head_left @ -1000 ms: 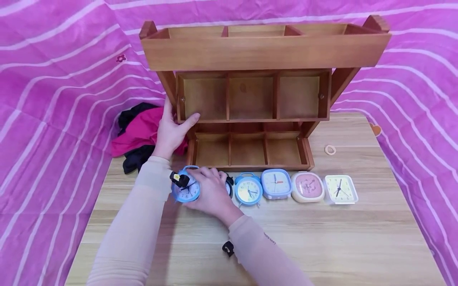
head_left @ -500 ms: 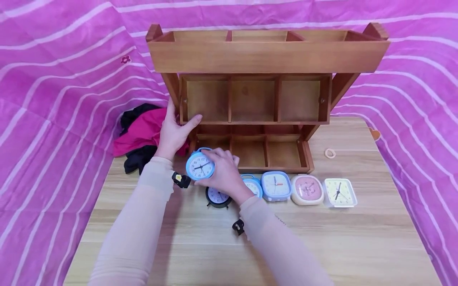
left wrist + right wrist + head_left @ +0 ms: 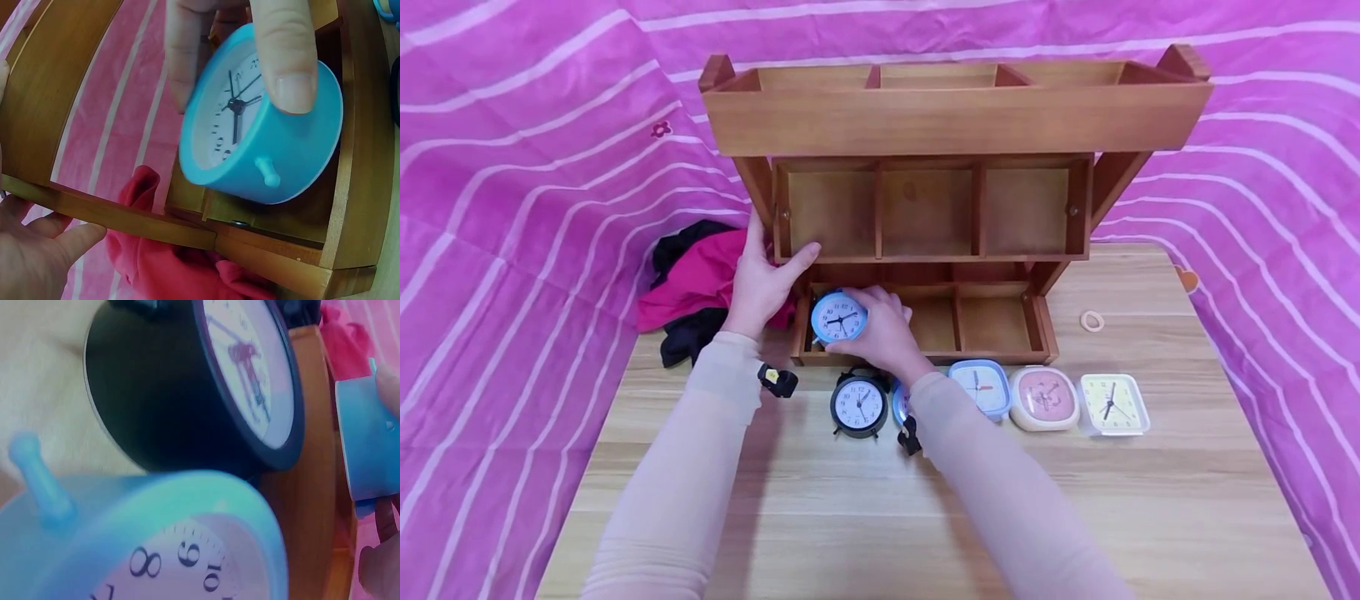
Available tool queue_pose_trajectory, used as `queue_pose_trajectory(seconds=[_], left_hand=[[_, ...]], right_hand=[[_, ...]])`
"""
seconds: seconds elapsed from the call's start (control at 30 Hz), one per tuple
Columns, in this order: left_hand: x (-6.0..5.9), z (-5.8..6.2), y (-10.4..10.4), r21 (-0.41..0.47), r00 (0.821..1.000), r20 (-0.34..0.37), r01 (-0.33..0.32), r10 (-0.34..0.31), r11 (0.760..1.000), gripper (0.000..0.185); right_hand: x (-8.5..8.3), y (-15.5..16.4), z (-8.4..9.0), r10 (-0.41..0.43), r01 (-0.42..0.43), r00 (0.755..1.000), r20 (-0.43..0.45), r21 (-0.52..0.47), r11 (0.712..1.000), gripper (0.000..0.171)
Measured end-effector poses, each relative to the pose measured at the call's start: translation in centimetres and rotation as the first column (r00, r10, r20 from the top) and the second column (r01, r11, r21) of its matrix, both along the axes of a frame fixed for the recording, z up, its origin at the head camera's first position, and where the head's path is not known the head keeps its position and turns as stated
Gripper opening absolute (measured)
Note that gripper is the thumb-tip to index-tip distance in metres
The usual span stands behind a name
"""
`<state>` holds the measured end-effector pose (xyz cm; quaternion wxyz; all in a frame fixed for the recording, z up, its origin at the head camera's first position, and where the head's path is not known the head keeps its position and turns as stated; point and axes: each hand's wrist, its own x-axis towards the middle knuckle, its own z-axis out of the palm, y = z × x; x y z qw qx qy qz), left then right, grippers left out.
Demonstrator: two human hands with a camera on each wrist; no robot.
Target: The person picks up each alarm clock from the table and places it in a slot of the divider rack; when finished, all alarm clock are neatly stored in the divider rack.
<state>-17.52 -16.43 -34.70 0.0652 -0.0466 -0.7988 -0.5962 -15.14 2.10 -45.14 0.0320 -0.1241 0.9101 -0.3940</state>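
- Pinching a kinda tilted round clock [image 3: 840,317] between thumb and fingers: that's our right hand [image 3: 882,330]. Light-blue case, white dial, black numerals.
- Clock's at the lower-left corner of our shelf [image 3: 955,123].
- Our left hand [image 3: 763,279]'s spread wide against its left edge.

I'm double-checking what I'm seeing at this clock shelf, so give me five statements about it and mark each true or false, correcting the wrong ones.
1. The right hand holds a round blue clock. True.
2. The black clock stands on the table. True.
3. The left hand grips the black clock. False: it grips the side of the wooden shelf.
4. The beige ring lies on the table. True.
5. The pink-faced clock sits inside the wooden shelf. False: it is on the table, in front of the wooden shelf.
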Motion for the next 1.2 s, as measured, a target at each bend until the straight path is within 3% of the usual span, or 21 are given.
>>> queue_pose_trajectory(seconds=[0.43,0.73,0.97,1.2], left_hand=[[-0.2,0.0,-0.1,-0.005,1.000,-0.008,0.001,-0.001,1.000,0.091],[-0.1,0.1,0.2,-0.018,1.000,0.005,-0.005,0.005,1.000,0.092],[-0.2,-0.1,0.2,-0.013,1.000,0.002,-0.008,0.008,1.000,0.092],[-0.2,-0.3,0.0,-0.009,1.000,0.003,-0.008,0.008,1.000,0.093]], right_hand=[[-1.6,0.1,-1.0,0.010,-0.018,0.994,0.113,0.074,0.997,0.092],[-1.9,0.5,-1.4,0.068,-0.082,0.992,0.106,0.142,0.986,0.094],[-2.2,0.7,-1.5,0.128,-0.154,0.985,0.120,0.248,0.956,0.096],[-2.1,0.4,-1.5,0.120,-0.156,0.982,0.148,0.267,0.951,0.098]])
